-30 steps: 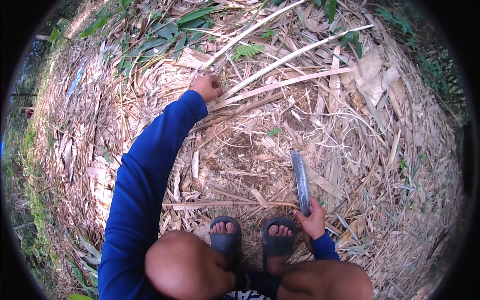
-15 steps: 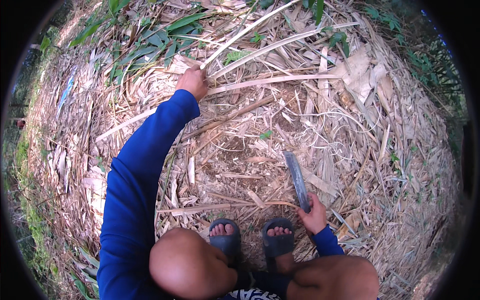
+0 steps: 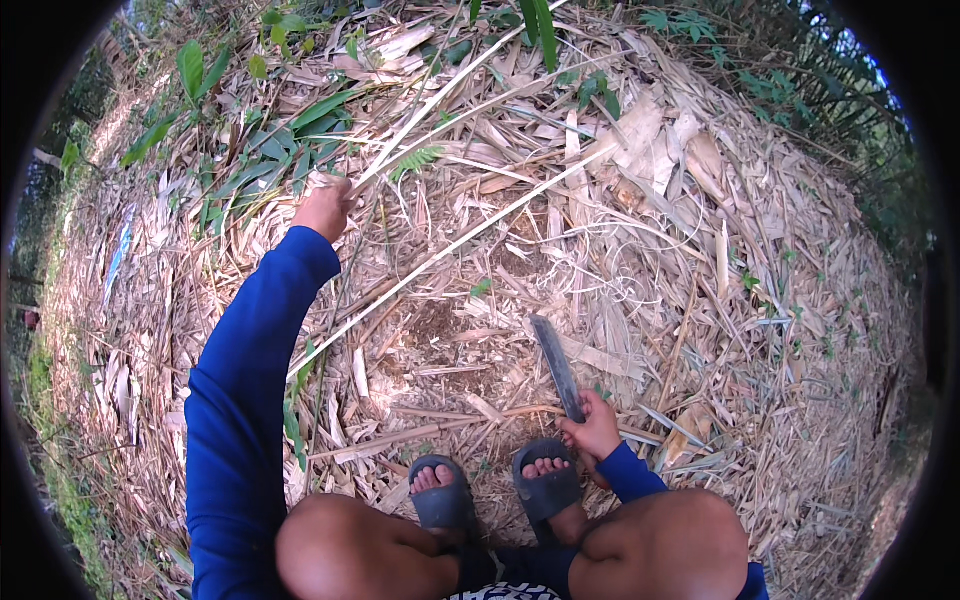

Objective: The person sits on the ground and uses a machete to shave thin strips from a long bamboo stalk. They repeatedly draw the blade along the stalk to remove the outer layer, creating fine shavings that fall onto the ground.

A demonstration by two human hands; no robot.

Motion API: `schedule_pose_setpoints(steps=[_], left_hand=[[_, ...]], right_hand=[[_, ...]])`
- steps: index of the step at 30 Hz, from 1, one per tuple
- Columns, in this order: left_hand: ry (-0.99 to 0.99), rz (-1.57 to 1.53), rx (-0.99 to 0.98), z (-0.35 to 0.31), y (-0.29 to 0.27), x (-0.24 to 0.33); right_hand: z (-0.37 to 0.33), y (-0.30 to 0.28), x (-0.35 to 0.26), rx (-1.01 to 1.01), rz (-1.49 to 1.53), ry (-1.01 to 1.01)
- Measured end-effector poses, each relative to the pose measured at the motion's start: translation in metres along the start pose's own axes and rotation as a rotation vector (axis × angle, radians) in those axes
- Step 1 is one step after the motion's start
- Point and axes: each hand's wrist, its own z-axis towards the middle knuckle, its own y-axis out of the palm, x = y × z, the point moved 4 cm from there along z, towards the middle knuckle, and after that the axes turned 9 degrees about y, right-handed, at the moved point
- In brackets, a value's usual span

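My left hand (image 3: pixel 325 208) reaches out to the far left, its fingers closed around the near ends of pale split bamboo strips (image 3: pixel 432 104). These strips fan away from the fist toward the top of the view. Another long pale bamboo strip (image 3: pixel 455 252) lies diagonally on the ground, apart from my hand. My right hand (image 3: pixel 592 428), low and right of centre near my foot, is wrapped around a long knife (image 3: pixel 556 366). Its dark grey blade points up and slightly left; the handle is mostly hidden in my palm.
Dry bamboo sheaths and shavings (image 3: pixel 640 300) cover the ground. Green leaves (image 3: pixel 290 150) grow beyond my left hand, with shrubs (image 3: pixel 810 110) at the far right. My sandalled feet (image 3: pixel 445 495) stand close below the knife, between my bent knees.
My left hand has drawn left and slightly nearer with the strips. The loose strip below it now slants more steeply, away from the hand. My right hand keeps the knife, its picture shifted slightly left.
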Motion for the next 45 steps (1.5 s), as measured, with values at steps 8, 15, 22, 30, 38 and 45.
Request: schedule_pose_setpoints(steps=[8, 15, 22, 30, 38, 45], left_hand=[[-0.189, -0.582, -0.086, -0.034, -0.088, 0.036], [-0.237, -1.270, -0.004, -0.156, -0.090, 0.100], [-0.217, -1.596, 0.100, -0.180, -0.053, 0.205], [-0.088, -1.245, 0.356, -0.209, -0.006, 0.267], [0.071, -1.054, 0.175, -0.231, 0.031, 0.308], [0.231, -0.744, 0.030, -0.212, 0.046, 0.313]], right_hand=[[0.019, -0.019, 0.036, 0.161, -0.222, -0.216], [0.010, -0.031, 0.009, 0.012, -0.211, -0.058], [-0.032, -0.044, -0.086, -0.060, 0.434, -0.222], [-0.093, -0.054, -0.232, 0.074, 0.286, -0.585], [-0.082, -0.032, -0.286, -0.122, 0.053, -0.621], [-0.077, -0.022, -0.283, -0.025, -0.291, -0.911]])
